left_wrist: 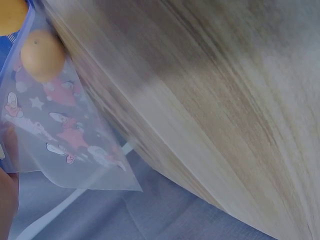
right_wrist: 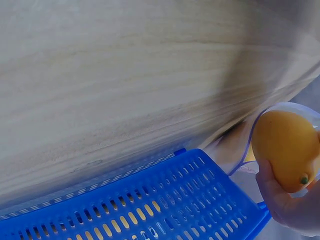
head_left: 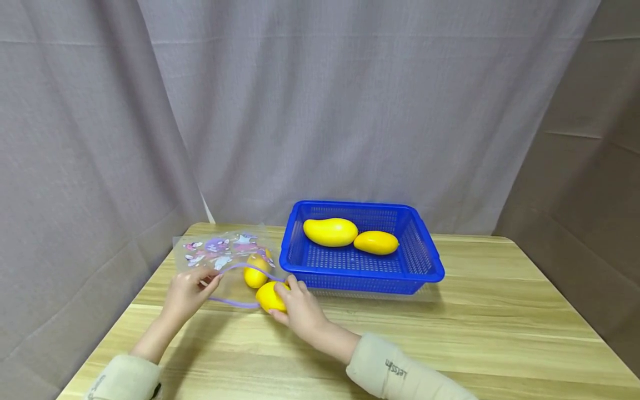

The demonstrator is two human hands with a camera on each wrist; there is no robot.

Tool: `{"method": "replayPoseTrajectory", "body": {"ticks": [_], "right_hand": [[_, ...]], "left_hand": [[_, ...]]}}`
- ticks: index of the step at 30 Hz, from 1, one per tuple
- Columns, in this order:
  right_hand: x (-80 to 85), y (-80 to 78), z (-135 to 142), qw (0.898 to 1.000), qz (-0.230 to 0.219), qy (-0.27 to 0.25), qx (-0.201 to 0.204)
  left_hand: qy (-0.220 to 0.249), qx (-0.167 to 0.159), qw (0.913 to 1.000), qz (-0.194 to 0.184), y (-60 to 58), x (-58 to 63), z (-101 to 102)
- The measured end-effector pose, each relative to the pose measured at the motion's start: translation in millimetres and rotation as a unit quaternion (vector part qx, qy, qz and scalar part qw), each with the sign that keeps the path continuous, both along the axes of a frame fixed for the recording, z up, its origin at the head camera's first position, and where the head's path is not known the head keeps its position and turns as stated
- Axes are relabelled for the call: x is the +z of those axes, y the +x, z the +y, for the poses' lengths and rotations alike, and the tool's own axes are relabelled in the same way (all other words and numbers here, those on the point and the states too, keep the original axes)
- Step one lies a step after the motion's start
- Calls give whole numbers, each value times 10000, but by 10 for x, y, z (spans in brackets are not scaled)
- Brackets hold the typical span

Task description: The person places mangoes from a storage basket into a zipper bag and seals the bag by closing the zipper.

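A clear plastic bag (head_left: pixel 200 253) with a purple-edged mouth and cartoon prints lies at the left of the table, its mouth facing the person. My left hand (head_left: pixel 187 294) pinches the upper purple edge and lifts it, so the mouth gapes. One yellow mango (head_left: pixel 255 272) lies inside the bag. My right hand (head_left: pixel 302 311) grips a second mango (head_left: pixel 269 297) right at the mouth, thumb on the near side and fingers over the top. In the right wrist view that mango (right_wrist: pixel 285 145) shows its stem end, with the purple rim around its far side.
A blue plastic basket (head_left: pixel 360 273) stands right of the bag, close beyond the right hand. Inside it lie a larger mango (head_left: pixel 330 231) and a smaller mango (head_left: pixel 376 243). Grey curtains (head_left: pixel 350 111) hang behind and beside the wooden table (head_left: pixel 500 322).
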State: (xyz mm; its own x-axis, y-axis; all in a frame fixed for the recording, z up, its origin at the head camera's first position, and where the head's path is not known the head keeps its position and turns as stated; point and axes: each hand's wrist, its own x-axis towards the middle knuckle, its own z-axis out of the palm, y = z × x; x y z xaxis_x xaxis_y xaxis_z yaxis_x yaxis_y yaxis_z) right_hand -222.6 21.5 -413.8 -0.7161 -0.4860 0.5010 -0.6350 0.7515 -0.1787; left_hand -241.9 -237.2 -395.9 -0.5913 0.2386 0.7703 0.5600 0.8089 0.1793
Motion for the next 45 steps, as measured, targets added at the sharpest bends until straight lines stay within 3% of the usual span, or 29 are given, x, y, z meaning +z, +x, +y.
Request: {"method": "replayPoseTrajectory", "body": {"ticks": [12, 20, 28, 36, 45], "right_hand": [[-84, -27, -67, 9970, 643, 391, -162], [-102, 47, -135, 9804, 1539, 1154, -438], [-14, 121, -187, 9782, 1329, 1506, -522], [15, 112, -217, 9835, 1025, 1402, -504], [-3, 89, -287, 9826, 1007, 1509, -395]], "left_hand": [[-17, 4, 10000, -22, 19, -15, 13], [3, -102, 9999, -26, 32, -31, 33], [0, -88, 9999, -62, 36, -37, 29], [53, -168, 9998, -30, 34, -42, 41], [108, -190, 9998, 12, 38, -63, 54]]}}
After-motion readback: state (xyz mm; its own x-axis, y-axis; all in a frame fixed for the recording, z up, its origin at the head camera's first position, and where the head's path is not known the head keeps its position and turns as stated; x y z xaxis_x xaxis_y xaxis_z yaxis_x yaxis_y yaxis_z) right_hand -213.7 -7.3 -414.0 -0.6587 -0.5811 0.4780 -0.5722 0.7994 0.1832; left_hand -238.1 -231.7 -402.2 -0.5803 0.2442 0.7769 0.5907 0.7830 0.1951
